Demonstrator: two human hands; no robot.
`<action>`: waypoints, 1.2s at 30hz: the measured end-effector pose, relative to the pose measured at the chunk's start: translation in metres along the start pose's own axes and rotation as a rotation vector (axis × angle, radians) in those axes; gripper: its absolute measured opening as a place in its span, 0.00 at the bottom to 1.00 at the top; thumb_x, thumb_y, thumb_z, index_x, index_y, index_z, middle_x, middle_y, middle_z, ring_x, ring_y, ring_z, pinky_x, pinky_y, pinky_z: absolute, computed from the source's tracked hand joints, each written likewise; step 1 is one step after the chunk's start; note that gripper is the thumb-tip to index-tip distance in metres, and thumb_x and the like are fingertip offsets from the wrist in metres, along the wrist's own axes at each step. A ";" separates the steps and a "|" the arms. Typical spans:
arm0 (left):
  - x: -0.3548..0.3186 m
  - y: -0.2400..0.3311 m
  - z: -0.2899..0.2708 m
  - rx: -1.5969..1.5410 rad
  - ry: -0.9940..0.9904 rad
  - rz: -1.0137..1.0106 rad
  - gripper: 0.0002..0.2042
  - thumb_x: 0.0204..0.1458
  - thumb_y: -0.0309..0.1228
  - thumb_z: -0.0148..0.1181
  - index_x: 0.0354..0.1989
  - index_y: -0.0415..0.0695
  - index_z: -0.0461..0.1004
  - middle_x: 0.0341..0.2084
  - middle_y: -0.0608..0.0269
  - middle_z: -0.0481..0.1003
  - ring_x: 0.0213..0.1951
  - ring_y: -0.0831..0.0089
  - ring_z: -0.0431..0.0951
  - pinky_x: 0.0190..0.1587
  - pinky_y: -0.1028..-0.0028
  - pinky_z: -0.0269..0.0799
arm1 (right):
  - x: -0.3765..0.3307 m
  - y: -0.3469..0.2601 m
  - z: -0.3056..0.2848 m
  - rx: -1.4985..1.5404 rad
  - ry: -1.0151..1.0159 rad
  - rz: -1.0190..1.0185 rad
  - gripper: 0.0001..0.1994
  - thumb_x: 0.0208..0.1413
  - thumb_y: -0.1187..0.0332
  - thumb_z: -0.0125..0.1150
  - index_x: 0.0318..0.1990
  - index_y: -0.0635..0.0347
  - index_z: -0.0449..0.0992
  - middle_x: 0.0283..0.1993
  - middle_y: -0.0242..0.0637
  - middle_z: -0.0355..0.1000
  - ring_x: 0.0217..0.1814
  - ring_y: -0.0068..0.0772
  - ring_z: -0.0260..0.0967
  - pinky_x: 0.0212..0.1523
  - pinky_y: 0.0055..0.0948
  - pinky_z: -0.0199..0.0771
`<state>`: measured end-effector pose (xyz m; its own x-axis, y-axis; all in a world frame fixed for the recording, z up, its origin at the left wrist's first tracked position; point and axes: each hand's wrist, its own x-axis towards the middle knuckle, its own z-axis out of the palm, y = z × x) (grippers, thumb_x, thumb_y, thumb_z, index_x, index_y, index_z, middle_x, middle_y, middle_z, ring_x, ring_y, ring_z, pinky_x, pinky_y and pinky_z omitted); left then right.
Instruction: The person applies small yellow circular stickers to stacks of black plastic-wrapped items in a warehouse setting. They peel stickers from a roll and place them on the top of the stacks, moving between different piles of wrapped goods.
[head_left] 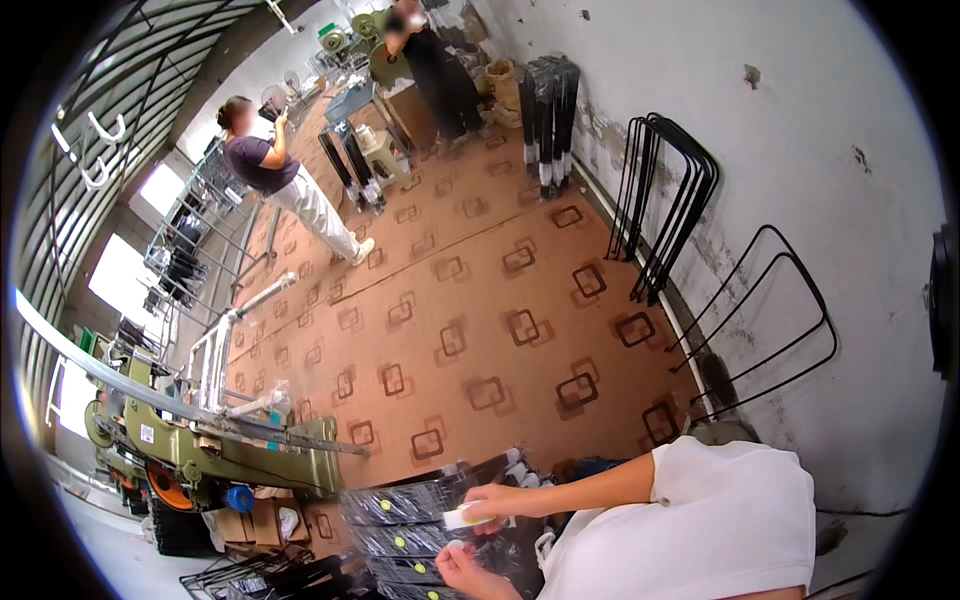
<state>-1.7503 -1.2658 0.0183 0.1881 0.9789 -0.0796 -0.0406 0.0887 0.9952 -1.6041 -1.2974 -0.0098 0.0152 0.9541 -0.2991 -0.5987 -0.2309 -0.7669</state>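
Head view is showing the right hand (pixel 495 500) pinching a small white roll (pixel 466 517) over a stack of wrapped black racks (pixel 400 520); the left hand (pixel 462 570) is touching the wrap, fingers loose. The roll is probably light and stiff, best held by its rim.

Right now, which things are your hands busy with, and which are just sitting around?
In use:
right hand holding a small white roll
left hand by the stack of wrapped black bundles

Just sitting around:
black bent frames leaning on the wall
green machine
patterned floor
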 end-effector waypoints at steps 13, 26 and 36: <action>-0.012 0.025 -0.047 0.002 -0.004 0.161 0.04 0.53 0.27 0.48 0.30 0.40 0.65 0.25 0.67 0.67 0.27 0.81 0.66 0.32 0.81 0.63 | -0.024 0.023 0.056 0.162 0.098 -0.005 0.18 0.52 0.55 0.55 0.37 0.62 0.66 0.28 0.39 0.70 0.25 0.24 0.69 0.26 0.19 0.71; -0.127 -0.063 -0.261 0.225 0.695 -0.024 0.04 0.52 0.26 0.53 0.29 0.37 0.69 0.23 0.70 0.68 0.26 0.85 0.66 0.31 0.83 0.62 | 0.010 0.142 0.171 -0.204 -0.178 0.410 0.14 0.53 0.57 0.50 0.36 0.61 0.64 0.29 0.39 0.70 0.27 0.23 0.68 0.31 0.21 0.70; -0.088 -0.059 -0.366 0.828 0.932 0.227 0.01 0.47 0.22 0.54 0.29 0.40 0.70 0.25 0.59 0.68 0.29 0.64 0.69 0.34 0.69 0.65 | 0.017 0.171 0.214 -0.315 -0.237 0.509 0.19 0.55 0.55 0.46 0.41 0.65 0.66 0.30 0.40 0.71 0.28 0.23 0.69 0.33 0.21 0.71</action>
<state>-2.1239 -1.2900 -0.0544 -0.5164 0.7446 0.4229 0.7060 0.0907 0.7024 -1.8780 -1.2799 -0.0247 -0.4079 0.7182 -0.5638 -0.2201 -0.6766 -0.7026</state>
